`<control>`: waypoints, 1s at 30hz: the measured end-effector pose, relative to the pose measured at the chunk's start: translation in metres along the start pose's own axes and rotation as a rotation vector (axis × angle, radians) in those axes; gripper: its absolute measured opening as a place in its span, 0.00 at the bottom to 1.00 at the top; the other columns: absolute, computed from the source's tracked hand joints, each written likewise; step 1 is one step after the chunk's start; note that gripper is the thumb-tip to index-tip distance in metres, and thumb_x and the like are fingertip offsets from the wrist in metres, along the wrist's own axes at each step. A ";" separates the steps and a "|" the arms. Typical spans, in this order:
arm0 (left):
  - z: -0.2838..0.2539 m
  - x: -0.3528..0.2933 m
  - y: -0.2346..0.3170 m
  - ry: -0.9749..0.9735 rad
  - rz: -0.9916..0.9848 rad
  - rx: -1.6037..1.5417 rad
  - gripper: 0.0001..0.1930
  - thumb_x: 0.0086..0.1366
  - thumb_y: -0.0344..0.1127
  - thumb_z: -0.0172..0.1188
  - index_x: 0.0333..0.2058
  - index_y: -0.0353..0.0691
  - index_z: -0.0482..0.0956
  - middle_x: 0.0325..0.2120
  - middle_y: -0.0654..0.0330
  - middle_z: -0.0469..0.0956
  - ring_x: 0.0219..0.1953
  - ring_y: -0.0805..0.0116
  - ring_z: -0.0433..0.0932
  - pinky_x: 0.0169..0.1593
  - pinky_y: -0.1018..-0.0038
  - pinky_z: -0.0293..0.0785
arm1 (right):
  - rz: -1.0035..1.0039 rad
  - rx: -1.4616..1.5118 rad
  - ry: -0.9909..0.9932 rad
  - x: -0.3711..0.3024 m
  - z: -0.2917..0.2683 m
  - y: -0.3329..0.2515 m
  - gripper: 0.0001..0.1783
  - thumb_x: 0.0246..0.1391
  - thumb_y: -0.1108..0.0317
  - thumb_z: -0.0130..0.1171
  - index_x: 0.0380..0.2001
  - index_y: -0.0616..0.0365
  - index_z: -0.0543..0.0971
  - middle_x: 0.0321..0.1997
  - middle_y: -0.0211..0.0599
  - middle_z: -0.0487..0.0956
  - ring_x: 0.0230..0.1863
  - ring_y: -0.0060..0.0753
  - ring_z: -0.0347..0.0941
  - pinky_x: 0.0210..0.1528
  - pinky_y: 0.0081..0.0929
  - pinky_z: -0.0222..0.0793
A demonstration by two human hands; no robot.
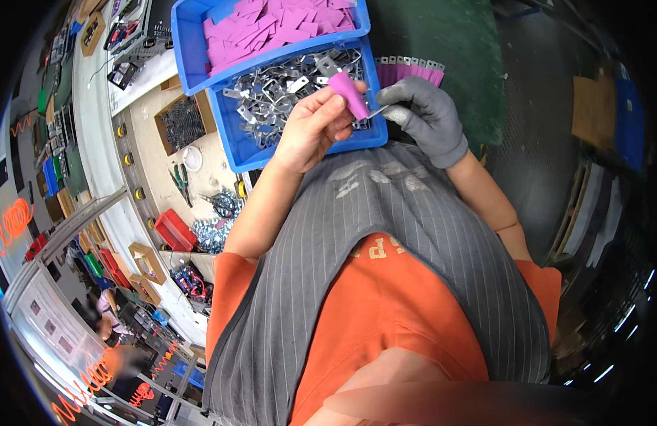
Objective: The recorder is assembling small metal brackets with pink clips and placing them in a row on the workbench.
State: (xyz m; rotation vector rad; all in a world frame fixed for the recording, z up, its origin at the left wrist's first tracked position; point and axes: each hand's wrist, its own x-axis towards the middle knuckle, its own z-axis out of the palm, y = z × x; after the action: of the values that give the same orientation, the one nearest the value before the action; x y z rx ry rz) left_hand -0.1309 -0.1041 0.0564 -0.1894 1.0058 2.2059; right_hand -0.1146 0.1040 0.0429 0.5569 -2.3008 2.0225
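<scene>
Fingers of the left hand (312, 129) hold a purple sleeve (348, 96); the right hand (431, 117) (gloved) pinches its metal tab (376, 111); a sleeved row (412, 73), far right, looks done; many bare brackets (298, 85) remain.

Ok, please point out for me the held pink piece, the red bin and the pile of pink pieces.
Held pink piece (348, 96), head view: middle of its side.
Red bin (176, 231), head view: its inner surface.
Pile of pink pieces (272, 30), head view: its middle.

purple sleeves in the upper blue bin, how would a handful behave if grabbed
The purple sleeves look thin and flat, so probably light and bendy. Being loosely overlapped in the blue bin, some would likely slide off the handful.
</scene>
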 end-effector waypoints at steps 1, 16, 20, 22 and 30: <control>0.000 0.002 -0.001 0.040 0.011 -0.003 0.18 0.65 0.38 0.55 0.49 0.34 0.72 0.25 0.71 0.68 0.23 0.83 0.60 0.26 0.84 0.60 | 0.029 -0.014 0.064 -0.004 -0.002 0.006 0.09 0.51 0.69 0.60 0.36 0.59 0.78 0.33 0.35 0.78 0.36 0.30 0.75 0.40 0.24 0.70; -0.081 -0.002 -0.014 0.413 0.045 0.081 0.10 0.63 0.33 0.55 0.43 0.38 0.74 0.21 0.74 0.66 0.22 0.82 0.62 0.26 0.83 0.58 | 0.593 -0.631 0.090 -0.095 -0.102 0.153 0.12 0.50 0.68 0.57 0.39 0.55 0.77 0.39 0.43 0.78 0.41 0.44 0.74 0.45 0.32 0.69; -0.083 -0.008 -0.005 0.426 0.053 0.092 0.08 0.63 0.34 0.55 0.41 0.40 0.75 0.19 0.74 0.65 0.20 0.83 0.60 0.23 0.84 0.54 | 0.792 -1.025 -0.103 -0.063 -0.100 0.115 0.15 0.47 0.62 0.59 0.39 0.54 0.76 0.41 0.42 0.77 0.45 0.44 0.73 0.47 0.37 0.68; -0.087 -0.013 0.001 0.431 0.110 0.120 0.08 0.63 0.34 0.56 0.40 0.40 0.76 0.18 0.75 0.64 0.19 0.84 0.59 0.21 0.85 0.52 | 0.742 -1.093 -0.027 -0.043 -0.095 0.093 0.18 0.45 0.60 0.60 0.40 0.53 0.76 0.41 0.40 0.77 0.44 0.45 0.73 0.47 0.38 0.68; -0.079 -0.020 0.024 0.536 0.261 0.341 0.07 0.61 0.34 0.60 0.37 0.40 0.79 0.19 0.76 0.68 0.18 0.88 0.57 0.21 0.87 0.51 | -0.154 -1.219 -0.727 0.038 0.050 0.034 0.09 0.47 0.67 0.51 0.33 0.49 0.77 0.38 0.31 0.77 0.45 0.33 0.70 0.52 0.33 0.60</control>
State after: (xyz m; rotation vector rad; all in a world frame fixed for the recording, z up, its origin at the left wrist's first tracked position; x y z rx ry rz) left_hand -0.1427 -0.1821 0.0246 -0.5358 1.7682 2.2141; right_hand -0.1491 0.0493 0.0118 1.3208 -3.0475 0.0578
